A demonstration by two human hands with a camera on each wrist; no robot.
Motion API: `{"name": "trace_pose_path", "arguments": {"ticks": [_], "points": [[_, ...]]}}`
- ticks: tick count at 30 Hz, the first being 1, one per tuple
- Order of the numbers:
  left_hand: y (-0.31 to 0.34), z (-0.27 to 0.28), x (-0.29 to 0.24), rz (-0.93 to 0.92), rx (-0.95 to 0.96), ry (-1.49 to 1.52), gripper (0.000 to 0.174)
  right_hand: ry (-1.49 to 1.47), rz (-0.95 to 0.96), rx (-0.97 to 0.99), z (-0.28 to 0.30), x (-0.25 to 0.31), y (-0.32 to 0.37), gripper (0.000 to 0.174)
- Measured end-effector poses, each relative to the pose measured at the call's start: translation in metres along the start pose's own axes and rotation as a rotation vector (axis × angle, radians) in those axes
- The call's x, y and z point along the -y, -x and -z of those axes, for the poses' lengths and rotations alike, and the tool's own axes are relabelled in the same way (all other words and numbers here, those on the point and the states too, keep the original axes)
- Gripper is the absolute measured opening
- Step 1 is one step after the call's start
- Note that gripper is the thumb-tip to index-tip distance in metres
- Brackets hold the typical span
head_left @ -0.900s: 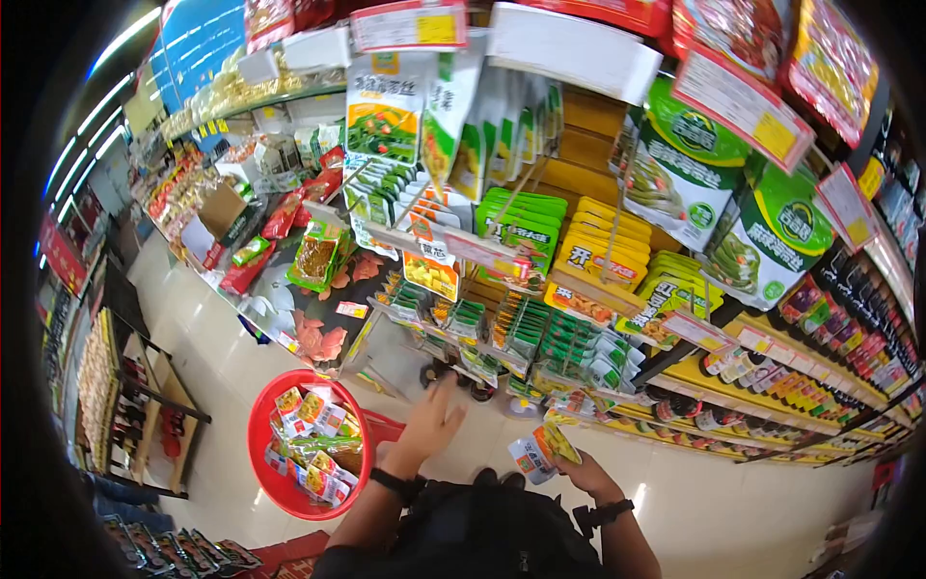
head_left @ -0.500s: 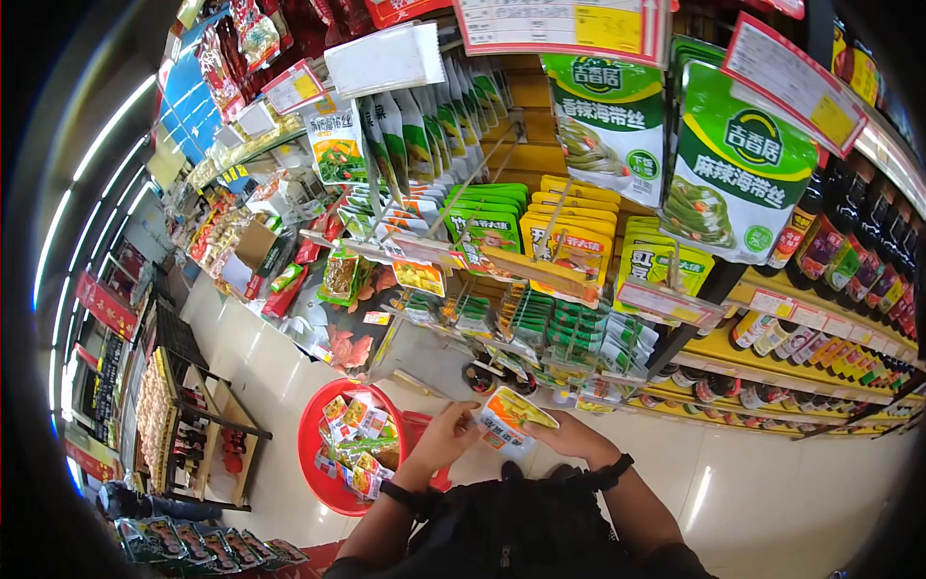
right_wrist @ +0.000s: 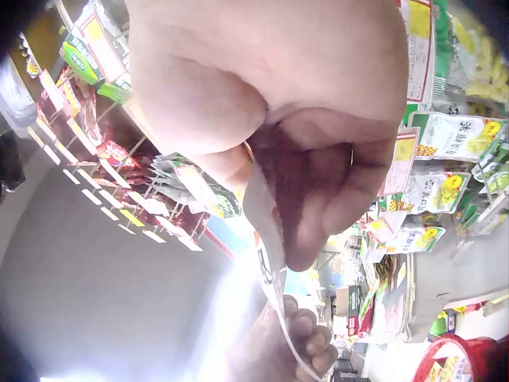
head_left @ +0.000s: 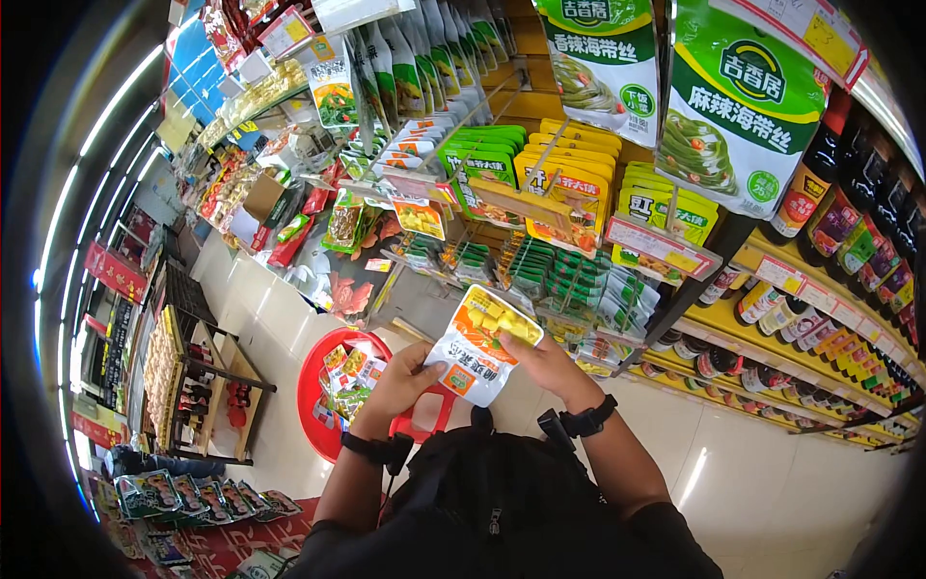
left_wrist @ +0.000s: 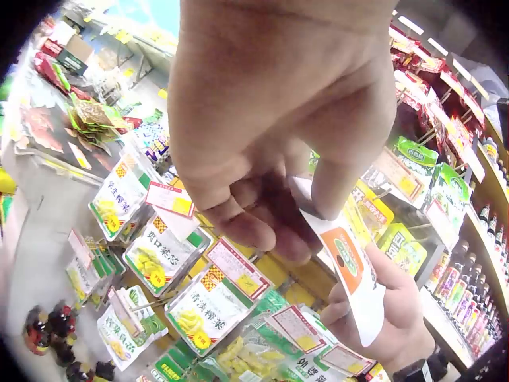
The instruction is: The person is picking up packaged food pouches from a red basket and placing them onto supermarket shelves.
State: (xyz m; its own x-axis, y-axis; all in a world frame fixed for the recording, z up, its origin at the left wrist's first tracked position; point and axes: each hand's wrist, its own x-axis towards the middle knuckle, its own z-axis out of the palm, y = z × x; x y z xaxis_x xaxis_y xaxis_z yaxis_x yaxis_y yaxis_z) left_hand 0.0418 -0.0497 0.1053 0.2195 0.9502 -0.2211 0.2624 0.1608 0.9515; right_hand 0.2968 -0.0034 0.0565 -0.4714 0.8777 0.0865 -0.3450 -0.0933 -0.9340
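Note:
A white pouch with an orange and yellow food picture (head_left: 479, 340) is held up in front of the body between both hands. My left hand (head_left: 397, 378) pinches its lower left edge, thumb on the front. On its right side my right hand (head_left: 552, 365) grips the pouch, thumb over the picture. The left wrist view shows the pouch (left_wrist: 350, 267) edge-on between the left hand (left_wrist: 278, 119) and the right hand (left_wrist: 390, 310). In the right wrist view, the right hand (right_wrist: 278, 103) has its fingers behind the pouch (right_wrist: 266, 231).
A red basket (head_left: 307, 394) with several packets stands on the floor at the left. Hanging racks carry green pouches (head_left: 482, 159), yellow pouches (head_left: 569, 179) and large seaweed pouches (head_left: 743, 106). Bottles (head_left: 805, 193) line the right shelves; an egg rack (head_left: 166, 386) stands far left.
The left hand, earlier empty with fingers spread, has come over and taken hold of the pouch's left side. Both hands have raised the pouch, and the view has shifted closer to the racks.

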Motion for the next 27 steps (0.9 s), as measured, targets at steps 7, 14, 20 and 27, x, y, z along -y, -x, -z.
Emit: {"name": "trace_pose_path", "arguments": {"ticks": [7,14,20,27], "points": [[-0.010,-0.005,0.006,0.015,-0.063,0.048,0.019,-0.051,-0.066,-0.096,0.003,0.007,-0.004,0.035],[-0.020,0.024,0.029,-0.156,-0.282,0.028,0.016,-0.083,-0.118,0.174,0.026,-0.012,0.001,0.047],[-0.024,0.019,0.041,-0.259,-0.101,-0.055,0.015,0.216,-0.313,0.217,0.010,-0.006,-0.015,0.054],[-0.032,0.045,0.052,-0.444,-0.042,-0.240,0.018,0.566,-0.417,0.294,-0.041,-0.044,-0.050,0.035]]}}
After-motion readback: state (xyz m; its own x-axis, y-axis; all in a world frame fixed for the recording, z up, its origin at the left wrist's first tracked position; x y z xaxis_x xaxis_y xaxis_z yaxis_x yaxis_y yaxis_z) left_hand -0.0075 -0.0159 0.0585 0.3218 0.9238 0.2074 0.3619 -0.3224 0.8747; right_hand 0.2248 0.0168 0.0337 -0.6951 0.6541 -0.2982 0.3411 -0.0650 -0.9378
